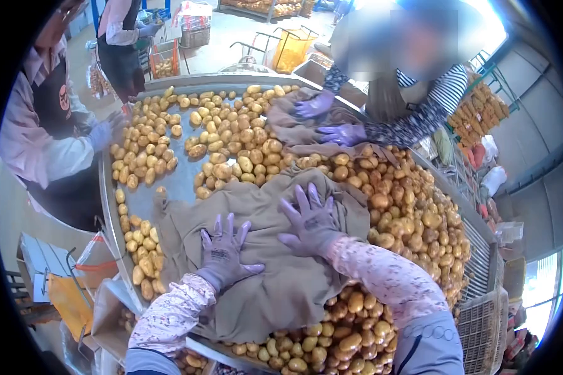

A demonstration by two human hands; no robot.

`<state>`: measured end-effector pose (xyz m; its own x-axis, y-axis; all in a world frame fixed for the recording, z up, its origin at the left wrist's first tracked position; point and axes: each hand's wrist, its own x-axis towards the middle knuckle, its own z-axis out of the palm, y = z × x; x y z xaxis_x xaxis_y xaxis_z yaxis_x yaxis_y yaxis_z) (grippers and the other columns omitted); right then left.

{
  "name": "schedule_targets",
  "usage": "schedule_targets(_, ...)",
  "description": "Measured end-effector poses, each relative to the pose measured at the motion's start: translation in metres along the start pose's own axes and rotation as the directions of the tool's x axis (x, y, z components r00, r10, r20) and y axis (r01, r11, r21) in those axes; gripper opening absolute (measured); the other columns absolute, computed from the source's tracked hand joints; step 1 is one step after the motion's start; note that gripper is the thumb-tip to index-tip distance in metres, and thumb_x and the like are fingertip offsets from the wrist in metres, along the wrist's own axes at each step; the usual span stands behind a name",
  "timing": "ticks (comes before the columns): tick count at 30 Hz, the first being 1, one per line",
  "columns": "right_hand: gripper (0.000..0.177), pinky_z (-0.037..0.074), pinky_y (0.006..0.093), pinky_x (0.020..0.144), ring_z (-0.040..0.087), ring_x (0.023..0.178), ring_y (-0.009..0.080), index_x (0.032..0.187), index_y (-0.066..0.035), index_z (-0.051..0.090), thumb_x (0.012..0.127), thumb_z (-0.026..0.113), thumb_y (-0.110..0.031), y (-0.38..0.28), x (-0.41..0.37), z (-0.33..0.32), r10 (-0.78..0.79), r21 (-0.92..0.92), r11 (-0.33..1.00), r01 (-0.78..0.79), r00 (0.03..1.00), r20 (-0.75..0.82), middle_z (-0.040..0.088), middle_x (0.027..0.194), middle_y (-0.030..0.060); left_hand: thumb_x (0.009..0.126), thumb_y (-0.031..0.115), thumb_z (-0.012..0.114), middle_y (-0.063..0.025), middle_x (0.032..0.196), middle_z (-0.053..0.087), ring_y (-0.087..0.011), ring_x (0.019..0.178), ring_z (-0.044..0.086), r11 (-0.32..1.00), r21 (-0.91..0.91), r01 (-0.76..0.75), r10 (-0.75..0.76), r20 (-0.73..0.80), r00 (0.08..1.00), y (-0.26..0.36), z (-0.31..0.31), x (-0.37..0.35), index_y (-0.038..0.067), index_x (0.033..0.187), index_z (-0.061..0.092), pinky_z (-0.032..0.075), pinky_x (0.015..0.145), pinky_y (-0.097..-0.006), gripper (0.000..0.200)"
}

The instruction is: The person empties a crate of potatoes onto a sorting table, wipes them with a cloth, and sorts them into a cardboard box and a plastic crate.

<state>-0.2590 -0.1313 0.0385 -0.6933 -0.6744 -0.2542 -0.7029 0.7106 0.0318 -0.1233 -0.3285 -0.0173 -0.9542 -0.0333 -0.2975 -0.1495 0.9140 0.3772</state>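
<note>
A wide grey-brown cloth (275, 281) lies spread and wrinkled over potatoes (413, 212) on a metal sorting table (184, 147). My left hand (224, 255), in a purple-grey glove, presses flat on the cloth with its fingers spread. To its right, my right hand (309, 222) rests on the same cloth, gloved alike and with fingers apart. Neither hand grips anything. The potatoes under the cloth are hidden. Wet-looking potatoes are heaped to the right of the cloth and along its near edge.
Across the table, a co-worker's purple-gloved hands (341, 134) lie on another brown cloth (288, 128). At the left stands a person in a dark apron (53, 103), hands near the table edge. A plastic crate (485, 331) sits at lower right, a carton (109, 312) at lower left.
</note>
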Motion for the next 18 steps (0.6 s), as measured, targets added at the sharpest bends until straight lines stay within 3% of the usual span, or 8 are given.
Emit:
schedule_targets(1, 0.086, 0.012, 0.0725, 0.109, 0.009, 0.149, 0.0407, 0.154, -0.02, 0.027, 0.084, 0.058, -0.061, 0.004, 0.029, 0.003, -0.001, 0.009, 1.0, 0.002, 0.997, -0.08, 0.014, 0.16, 0.0207, 0.069, 0.07, 0.069, -0.0256, 0.159, 0.009, -0.0481, 0.147, 0.0, 1.0, 0.005, -0.005, 0.005, 0.015, 1.0, -0.008, -0.006, 0.017, 0.019, 0.156, 0.017, 0.007, 0.113, -0.0676, 0.114)
schedule_targets(5, 0.083, 0.006, 0.0699, 0.111, 0.006, 0.15, 0.0363, 0.155, -0.02, 0.023, 0.088, 0.051, -0.059, 0.001, 0.122, 0.026, 0.137, 0.011, 0.991, -0.137, 0.99, -0.042, 0.012, 0.162, 0.0145, 0.07, 0.07, 0.068, -0.0235, 0.161, -0.001, -0.0478, 0.147, -0.006, 0.991, 0.009, 0.136, -0.135, -0.088, 0.987, -0.034, -0.012, 0.079, 0.016, 0.157, 0.012, 0.005, 0.114, -0.0664, 0.117)
schedule_targets(6, 0.083, 0.003, 0.0691, 0.112, 0.004, 0.15, 0.0382, 0.156, -0.021, 0.022, 0.088, 0.045, -0.062, -0.005, 0.143, 0.029, 0.19, 0.104, 0.977, -0.186, 0.982, -0.024, 0.009, 0.163, 0.0136, 0.071, 0.07, 0.067, -0.0228, 0.161, -0.005, -0.048, 0.147, -0.006, 0.972, -0.038, 0.23, -0.233, -0.116, 0.965, -0.039, -0.009, 0.098, 0.015, 0.157, 0.012, 0.003, 0.114, -0.0659, 0.116)
schedule_targets(9, 0.082, 0.004, 0.0679, 0.113, 0.003, 0.149, 0.0417, 0.156, -0.021, 0.02, 0.089, 0.04, -0.064, -0.023, 0.164, 0.059, 0.233, 0.002, 0.973, -0.233, 0.973, -0.005, 0.007, 0.163, 0.0145, 0.072, 0.073, 0.063, -0.0241, 0.161, -0.003, -0.0486, 0.147, -0.007, 0.951, 0.037, 0.307, -0.304, -0.052, 0.951, -0.045, -0.005, 0.109, 0.016, 0.157, 0.012, -0.001, 0.114, -0.065, 0.115)
schedule_targets(10, 0.082, 0.004, 0.0672, 0.113, 0.003, 0.148, 0.0436, 0.156, -0.021, 0.02, 0.09, 0.04, -0.064, -0.023, 0.147, 0.055, 0.2, 0.083, 0.975, -0.205, 0.977, 0.067, 0.008, 0.163, 0.0155, 0.073, 0.074, 0.062, -0.0233, 0.161, -0.002, -0.0465, 0.147, -0.004, 0.947, 0.116, 0.299, -0.298, -0.021, 0.954, -0.045, -0.002, 0.099, 0.013, 0.157, 0.013, -0.002, 0.116, -0.0615, 0.114)
schedule_targets(12, 0.081, 0.004, 0.0658, 0.114, 0.003, 0.147, 0.0474, 0.156, -0.02, 0.019, 0.091, 0.038, -0.064, -0.038, 0.102, 0.05, 0.108, 0.285, 0.944, -0.168, 0.97, 0.217, 0.008, 0.163, 0.0173, 0.074, 0.072, 0.062, -0.0239, 0.161, 0.003, -0.0455, 0.148, -0.002, 0.977, -0.006, 0.213, -0.213, 0.022, 0.977, -0.036, 0.011, 0.06, 0.011, 0.157, 0.011, 0.001, 0.117, -0.059, 0.114)
schedule_targets(17, 0.083, 0.012, 0.0696, 0.111, 0.004, 0.145, 0.0532, 0.156, -0.017, 0.017, 0.092, 0.044, -0.063, -0.031, -0.032, 0.016, -0.241, 0.353, 0.926, 0.133, 0.929, 0.283, 0.007, 0.159, 0.0276, 0.074, 0.076, 0.059, -0.0264, 0.158, 0.013, -0.0432, 0.148, 0.003, 0.999, -0.038, -0.02, 0.025, 0.148, 0.989, 0.022, -0.001, -0.052, 0.0, 0.152, 0.023, 0.003, 0.118, -0.058, 0.115)
schedule_targets(18, 0.084, 0.014, 0.0715, 0.109, 0.005, 0.144, 0.0537, 0.156, -0.018, 0.015, 0.092, 0.046, -0.063, -0.027, -0.048, 0.016, -0.275, 0.361, 0.917, 0.171, 0.926, 0.26, 0.005, 0.159, 0.029, 0.074, 0.075, 0.059, -0.0255, 0.158, 0.015, -0.0432, 0.148, 0.005, 0.994, 0.065, -0.085, 0.079, 0.091, 0.993, 0.021, 0.008, -0.066, 0.001, 0.151, 0.026, 0.003, 0.117, -0.0594, 0.112)
